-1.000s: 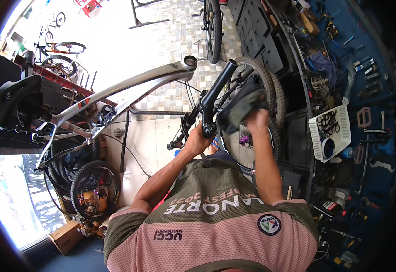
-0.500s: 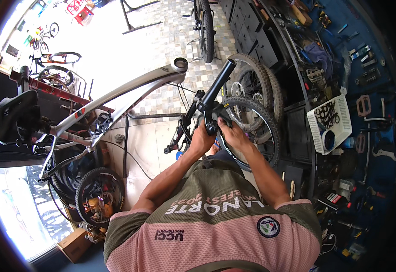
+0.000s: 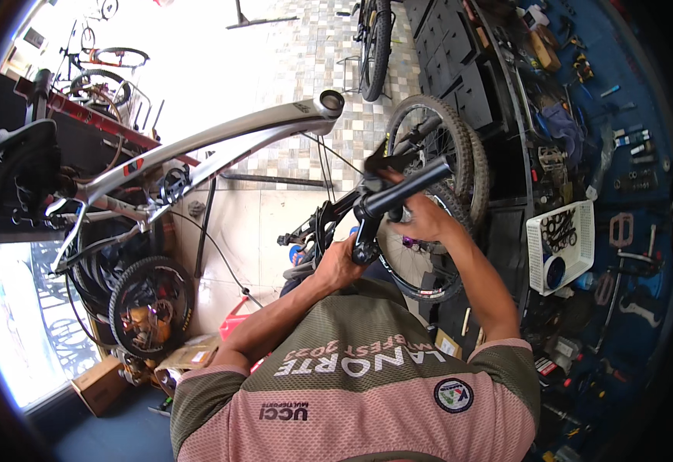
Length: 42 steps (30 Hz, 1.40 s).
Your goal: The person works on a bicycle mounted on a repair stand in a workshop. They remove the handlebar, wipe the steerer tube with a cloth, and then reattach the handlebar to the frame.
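A black bicycle fork (image 3: 413, 189) is in front of my body, its thick steerer tube pointing up and to the right. My left hand (image 3: 340, 266) is closed around the fork just below its crown. Beyond the tube, my right hand (image 3: 425, 219) is partly hidden by it, with bent fingers at a blurred dark thing (image 3: 385, 163) I cannot make out. Black cables and bars (image 3: 317, 231) sit left of the fork. A silver bicycle frame (image 3: 221, 150), with an open head tube at its front end, extends to the left.
A wheel (image 3: 429, 291) stands close behind my right hand, with more tyres (image 3: 475, 165) beyond. Black drawers (image 3: 448, 50) and a bench with a white basket (image 3: 537, 250) line the right. A saddle (image 3: 13, 165), another wheel (image 3: 117, 312) and a cardboard box (image 3: 99, 385) are left.
The fork's steerer tube has tilted over to the right. My right hand has moved up and away from my left, which stays on the fork. The view has shifted a little.
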Tool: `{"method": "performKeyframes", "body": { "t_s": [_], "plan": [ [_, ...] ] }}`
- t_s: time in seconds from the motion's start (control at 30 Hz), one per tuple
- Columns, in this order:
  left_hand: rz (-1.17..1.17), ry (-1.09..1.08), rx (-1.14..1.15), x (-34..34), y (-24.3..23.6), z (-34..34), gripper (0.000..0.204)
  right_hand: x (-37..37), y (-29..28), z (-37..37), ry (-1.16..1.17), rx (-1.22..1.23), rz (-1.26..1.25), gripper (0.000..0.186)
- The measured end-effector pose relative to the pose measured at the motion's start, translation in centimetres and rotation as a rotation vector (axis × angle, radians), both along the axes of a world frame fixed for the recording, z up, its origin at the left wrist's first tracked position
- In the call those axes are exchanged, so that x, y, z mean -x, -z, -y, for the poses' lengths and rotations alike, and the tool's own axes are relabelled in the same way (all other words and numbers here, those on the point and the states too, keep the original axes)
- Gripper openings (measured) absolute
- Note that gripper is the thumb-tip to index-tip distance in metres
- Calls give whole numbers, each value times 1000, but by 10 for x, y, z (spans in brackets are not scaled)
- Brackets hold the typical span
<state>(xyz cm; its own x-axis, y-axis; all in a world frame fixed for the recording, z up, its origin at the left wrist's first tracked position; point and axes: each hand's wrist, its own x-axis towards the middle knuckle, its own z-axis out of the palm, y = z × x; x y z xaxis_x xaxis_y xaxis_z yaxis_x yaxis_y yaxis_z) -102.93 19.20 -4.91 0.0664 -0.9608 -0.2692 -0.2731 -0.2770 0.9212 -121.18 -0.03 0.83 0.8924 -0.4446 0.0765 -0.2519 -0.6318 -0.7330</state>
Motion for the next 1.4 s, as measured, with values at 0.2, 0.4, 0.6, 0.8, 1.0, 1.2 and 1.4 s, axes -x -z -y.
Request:
{"method": "performKeyframes", "body": {
  "t_s": [0.2,0.4,0.6,0.8,1.0,1.2,1.4],
  "plan": [
    [200,285,25,9,-17,-6,92,-30,16,54,-458,25,-125,39],
    [223,213,-9,5,-22,-6,95,-37,28,61,-296,415,-246,40],
    [160,117,-19,6,-25,-1,76,-38,12,45,-247,66,-70,40],
    [194,118,38,10,-36,9,45,-28,12,61,-333,-145,-63,35],
    [204,163,55,17,-37,10,40,-19,23,58,-199,230,-201,42],
    [210,186,61,24,-30,6,43,-12,23,27,239,169,-619,82],
    [214,124,146,27,-21,4,44,41,61,19,447,-513,-566,50]
  ]
}}
